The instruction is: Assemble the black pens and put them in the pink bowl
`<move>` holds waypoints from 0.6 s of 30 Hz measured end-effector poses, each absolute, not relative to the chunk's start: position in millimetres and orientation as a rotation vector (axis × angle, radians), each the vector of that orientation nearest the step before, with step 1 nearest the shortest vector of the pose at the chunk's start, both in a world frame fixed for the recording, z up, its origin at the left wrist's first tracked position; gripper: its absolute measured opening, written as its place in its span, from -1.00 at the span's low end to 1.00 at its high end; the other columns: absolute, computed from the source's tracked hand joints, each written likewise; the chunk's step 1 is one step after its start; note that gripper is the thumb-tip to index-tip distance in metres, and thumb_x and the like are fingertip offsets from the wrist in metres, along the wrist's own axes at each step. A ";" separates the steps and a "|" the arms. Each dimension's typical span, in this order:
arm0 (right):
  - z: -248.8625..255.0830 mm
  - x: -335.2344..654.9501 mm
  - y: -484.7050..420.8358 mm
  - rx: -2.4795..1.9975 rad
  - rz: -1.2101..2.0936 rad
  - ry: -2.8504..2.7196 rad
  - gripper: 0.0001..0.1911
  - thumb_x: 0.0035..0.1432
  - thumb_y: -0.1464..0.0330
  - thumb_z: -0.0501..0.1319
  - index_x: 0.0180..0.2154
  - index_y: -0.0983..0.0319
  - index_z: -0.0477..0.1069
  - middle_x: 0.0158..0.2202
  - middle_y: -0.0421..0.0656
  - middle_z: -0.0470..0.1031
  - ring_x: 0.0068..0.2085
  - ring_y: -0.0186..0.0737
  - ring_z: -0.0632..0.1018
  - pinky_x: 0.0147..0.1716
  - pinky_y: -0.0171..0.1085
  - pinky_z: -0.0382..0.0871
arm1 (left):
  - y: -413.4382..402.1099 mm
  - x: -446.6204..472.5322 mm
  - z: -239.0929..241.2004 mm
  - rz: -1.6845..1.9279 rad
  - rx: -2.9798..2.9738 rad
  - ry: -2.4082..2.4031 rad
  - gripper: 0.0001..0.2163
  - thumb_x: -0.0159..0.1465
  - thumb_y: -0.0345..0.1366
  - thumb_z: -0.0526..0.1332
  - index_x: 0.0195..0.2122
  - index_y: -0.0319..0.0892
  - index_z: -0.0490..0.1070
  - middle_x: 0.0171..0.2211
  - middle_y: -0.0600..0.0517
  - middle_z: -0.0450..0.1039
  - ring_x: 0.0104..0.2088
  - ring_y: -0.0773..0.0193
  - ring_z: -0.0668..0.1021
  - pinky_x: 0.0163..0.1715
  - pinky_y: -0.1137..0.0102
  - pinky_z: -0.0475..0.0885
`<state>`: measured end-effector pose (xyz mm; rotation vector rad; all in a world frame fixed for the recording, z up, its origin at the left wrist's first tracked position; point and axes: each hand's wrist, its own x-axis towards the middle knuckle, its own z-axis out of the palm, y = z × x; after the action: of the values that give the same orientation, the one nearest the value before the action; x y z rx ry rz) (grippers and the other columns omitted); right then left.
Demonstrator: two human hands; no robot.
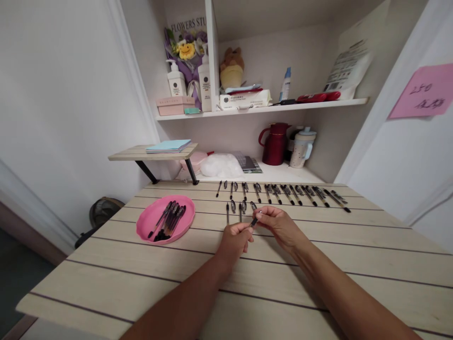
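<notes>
Both of my hands meet over the table (pixel 247 269), with a black pen (pixel 254 222) between them. My left hand (pixel 234 238) is closed round the pen's lower part. At its upper end, the fingertips of my right hand (pixel 279 225) pinch the pen. Just beyond my hands lie two uncapped pens (pixel 227 213) and loose pen caps (pixel 232 206). Farther back, a row of black pens (pixel 276 194) runs to the right, with caps lying beside them. On the left, a pink tray (pixel 143 222) holds a bunch of pens (pixel 170 218).
A small raised stand (pixel 123 153) with blue-covered paper (pixel 169 146) is at the back left. Behind the table are a red jug (pixel 275 145), a tumbler (pixel 302 148) and a white plastic bag (pixel 222 165). A loaded shelf (pixel 283 107) hangs above.
</notes>
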<state>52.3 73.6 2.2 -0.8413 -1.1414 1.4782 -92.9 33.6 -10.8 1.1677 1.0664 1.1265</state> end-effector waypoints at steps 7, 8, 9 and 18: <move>-5.5 52.9 78.4 -0.936 1.423 -1.139 -0.74 -0.28 0.28 0.41 -0.54 0.26 0.42 -0.57 -0.27 0.40 -0.52 -0.43 0.34 -0.44 -0.36 0.21 | 35.5 -93.6 -15.1 1.193 1.305 1.150 -0.75 0.03 -0.26 0.18 -0.31 -0.26 0.51 -0.65 0.14 0.26 -0.72 0.51 0.21 -0.71 0.53 0.11; -6.1 52.5 78.4 -0.949 1.413 -1.146 -0.73 -0.28 0.26 0.41 -0.56 0.26 0.39 -0.59 -0.28 0.38 -0.54 -0.44 0.32 -0.47 -0.36 0.20 | 35.9 -93.8 -16.3 1.209 1.326 1.158 -0.75 0.02 -0.26 0.19 -0.31 -0.26 0.52 -0.65 0.15 0.26 -0.70 0.50 0.22 -0.70 0.53 0.12; -6.3 51.7 78.1 -0.958 1.404 -1.153 -0.71 -0.28 0.25 0.41 -0.59 0.26 0.36 -0.62 -0.29 0.35 -0.56 -0.45 0.29 -0.49 -0.37 0.18 | 36.4 -94.0 -17.6 1.227 1.346 1.161 -0.76 0.02 -0.27 0.20 -0.31 -0.26 0.52 -0.65 0.15 0.25 -0.69 0.50 0.22 -0.69 0.53 0.13; 6.3 47.1 66.2 -0.860 1.499 -1.173 -0.70 -0.18 0.22 0.36 -0.35 0.20 0.46 -0.36 -0.18 0.48 -0.32 -0.29 0.45 -0.31 -0.29 0.29 | 36.8 -90.3 -14.4 1.257 1.147 1.173 -0.75 -0.05 -0.31 0.25 -0.32 -0.25 0.51 -0.61 0.11 0.34 -0.70 0.50 0.28 -0.72 0.56 0.15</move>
<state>47.1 66.2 6.3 -0.8604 -1.1735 1.4991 -90.3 36.8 -14.4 1.1467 1.1725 1.2573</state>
